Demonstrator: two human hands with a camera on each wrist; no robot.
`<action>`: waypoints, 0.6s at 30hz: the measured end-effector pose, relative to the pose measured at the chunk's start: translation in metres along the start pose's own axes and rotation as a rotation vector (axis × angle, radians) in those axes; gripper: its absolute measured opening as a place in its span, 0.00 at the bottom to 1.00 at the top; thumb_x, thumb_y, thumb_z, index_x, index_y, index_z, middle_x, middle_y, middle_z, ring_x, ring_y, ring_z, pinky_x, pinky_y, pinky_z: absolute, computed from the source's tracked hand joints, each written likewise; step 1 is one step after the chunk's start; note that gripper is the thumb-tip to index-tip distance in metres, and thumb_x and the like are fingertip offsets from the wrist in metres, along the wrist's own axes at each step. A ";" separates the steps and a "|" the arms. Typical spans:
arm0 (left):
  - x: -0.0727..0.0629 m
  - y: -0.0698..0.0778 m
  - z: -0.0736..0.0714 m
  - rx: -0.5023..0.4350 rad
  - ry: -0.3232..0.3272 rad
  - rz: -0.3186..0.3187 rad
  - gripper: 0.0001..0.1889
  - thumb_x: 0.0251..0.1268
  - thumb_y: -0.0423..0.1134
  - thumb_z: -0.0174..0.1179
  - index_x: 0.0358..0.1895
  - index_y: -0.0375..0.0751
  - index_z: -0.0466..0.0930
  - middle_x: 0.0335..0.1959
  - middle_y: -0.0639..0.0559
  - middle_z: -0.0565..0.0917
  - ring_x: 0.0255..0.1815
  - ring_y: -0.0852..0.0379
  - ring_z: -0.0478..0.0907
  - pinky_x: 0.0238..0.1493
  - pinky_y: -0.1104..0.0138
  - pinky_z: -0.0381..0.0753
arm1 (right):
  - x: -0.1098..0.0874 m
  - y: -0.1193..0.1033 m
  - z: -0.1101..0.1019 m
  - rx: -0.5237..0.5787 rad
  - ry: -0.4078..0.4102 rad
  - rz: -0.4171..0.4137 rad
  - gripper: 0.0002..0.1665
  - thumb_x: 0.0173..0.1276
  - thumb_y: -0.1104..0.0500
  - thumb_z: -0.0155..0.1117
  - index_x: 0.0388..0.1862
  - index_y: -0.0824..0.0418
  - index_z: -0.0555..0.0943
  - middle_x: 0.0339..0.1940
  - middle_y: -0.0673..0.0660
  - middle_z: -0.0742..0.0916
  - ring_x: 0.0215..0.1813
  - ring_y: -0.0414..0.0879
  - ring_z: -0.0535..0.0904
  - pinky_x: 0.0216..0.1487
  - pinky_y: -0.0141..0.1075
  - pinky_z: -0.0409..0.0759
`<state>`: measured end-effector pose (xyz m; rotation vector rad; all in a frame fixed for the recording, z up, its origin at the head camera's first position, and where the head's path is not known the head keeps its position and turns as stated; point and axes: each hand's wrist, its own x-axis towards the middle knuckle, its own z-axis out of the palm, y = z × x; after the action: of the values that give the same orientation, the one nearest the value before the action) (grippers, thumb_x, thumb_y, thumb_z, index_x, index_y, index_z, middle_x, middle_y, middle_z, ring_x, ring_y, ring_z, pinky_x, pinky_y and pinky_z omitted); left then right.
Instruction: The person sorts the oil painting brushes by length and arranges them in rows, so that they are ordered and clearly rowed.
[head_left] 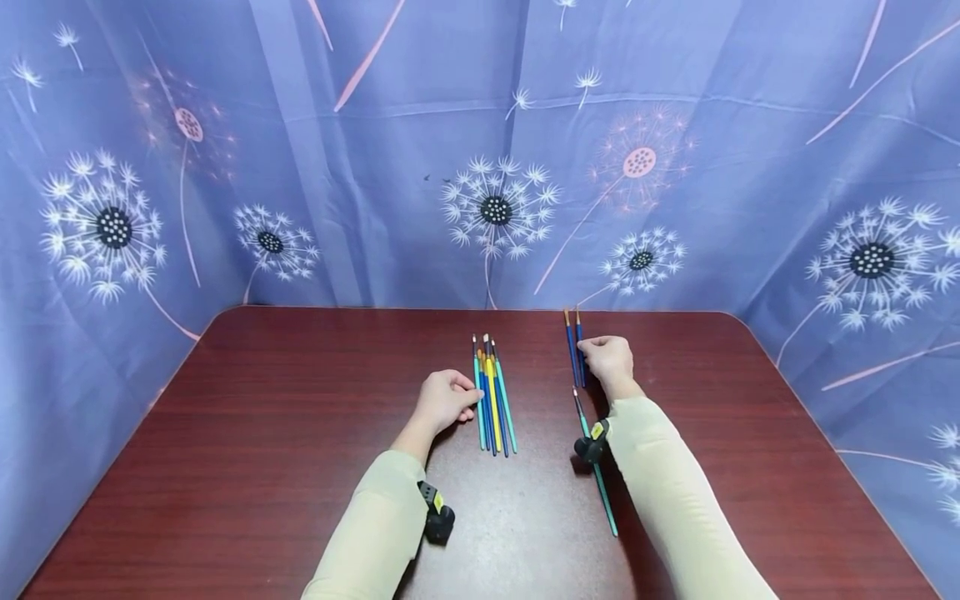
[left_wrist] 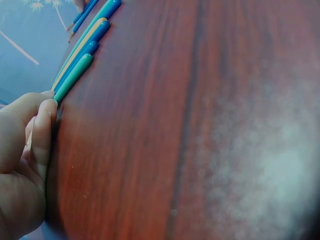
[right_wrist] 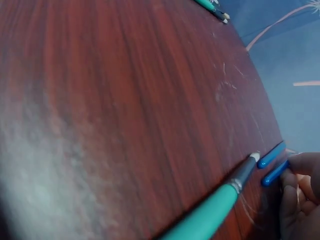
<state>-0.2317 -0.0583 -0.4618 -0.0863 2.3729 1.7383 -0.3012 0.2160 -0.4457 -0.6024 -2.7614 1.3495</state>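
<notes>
Several slim paintbrushes lie side by side near the middle of the table, among them a yellow paintbrush [head_left: 492, 404] and blue ones. My left hand [head_left: 444, 398] pinches the leftmost teal paintbrush [head_left: 482, 429] between thumb and fingertips. In the left wrist view, the rounded handle end of a teal paintbrush [left_wrist: 75, 76] points away from those fingers. Farther right, my right hand [head_left: 609, 360] pinches a blue paintbrush [head_left: 579, 332] by its handle. A second blue paintbrush [head_left: 571, 348] lies just left of it, nearly parallel, both with bristles toward the back edge.
A single teal paintbrush [head_left: 603, 490] lies slantwise beside the right forearm, its white tip close to the blue handle ends. The brown wooden table [head_left: 262, 433] ends at a blue dandelion-print curtain [head_left: 397, 200]. Small black cameras sit on both wrists.
</notes>
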 end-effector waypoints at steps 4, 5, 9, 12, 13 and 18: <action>-0.001 0.000 0.000 -0.008 -0.001 -0.002 0.07 0.58 0.34 0.65 0.35 0.34 0.77 0.21 0.48 0.80 0.13 0.62 0.76 0.19 0.71 0.81 | 0.000 0.002 0.002 -0.046 0.020 -0.003 0.18 0.67 0.47 0.58 0.45 0.58 0.85 0.42 0.59 0.88 0.41 0.51 0.82 0.36 0.36 0.80; 0.000 0.000 0.000 -0.010 0.001 -0.001 0.08 0.57 0.33 0.65 0.34 0.34 0.77 0.20 0.48 0.80 0.13 0.62 0.76 0.19 0.71 0.80 | 0.000 0.002 0.002 -0.050 0.020 -0.004 0.19 0.67 0.47 0.58 0.45 0.57 0.85 0.43 0.59 0.88 0.42 0.51 0.83 0.38 0.37 0.81; 0.000 0.001 0.000 -0.010 0.005 0.000 0.08 0.57 0.33 0.65 0.34 0.33 0.77 0.20 0.48 0.80 0.12 0.63 0.76 0.18 0.72 0.80 | 0.000 0.002 0.003 -0.053 0.024 0.008 0.18 0.66 0.46 0.59 0.45 0.56 0.86 0.42 0.59 0.88 0.41 0.51 0.83 0.38 0.38 0.81; 0.000 0.001 0.000 -0.012 0.008 -0.002 0.08 0.57 0.33 0.65 0.34 0.33 0.77 0.20 0.49 0.80 0.12 0.63 0.76 0.17 0.72 0.79 | -0.001 0.002 0.003 -0.056 0.028 0.009 0.18 0.66 0.46 0.60 0.44 0.56 0.86 0.42 0.59 0.88 0.41 0.51 0.83 0.38 0.38 0.80; 0.000 0.001 0.000 -0.013 0.009 -0.004 0.08 0.56 0.33 0.65 0.34 0.33 0.77 0.19 0.49 0.79 0.12 0.63 0.75 0.17 0.72 0.79 | -0.001 0.002 0.003 -0.058 0.028 0.007 0.18 0.66 0.46 0.59 0.45 0.56 0.86 0.42 0.59 0.88 0.41 0.51 0.83 0.38 0.38 0.80; 0.000 0.001 0.000 -0.012 0.009 -0.002 0.08 0.57 0.33 0.65 0.33 0.33 0.77 0.19 0.48 0.80 0.12 0.63 0.75 0.17 0.72 0.79 | -0.003 0.003 0.003 -0.050 0.022 0.000 0.18 0.67 0.48 0.59 0.46 0.57 0.85 0.43 0.60 0.88 0.41 0.50 0.82 0.37 0.35 0.79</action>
<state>-0.2318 -0.0582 -0.4605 -0.0982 2.3677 1.7550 -0.2981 0.2143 -0.4492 -0.6157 -2.7853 1.2697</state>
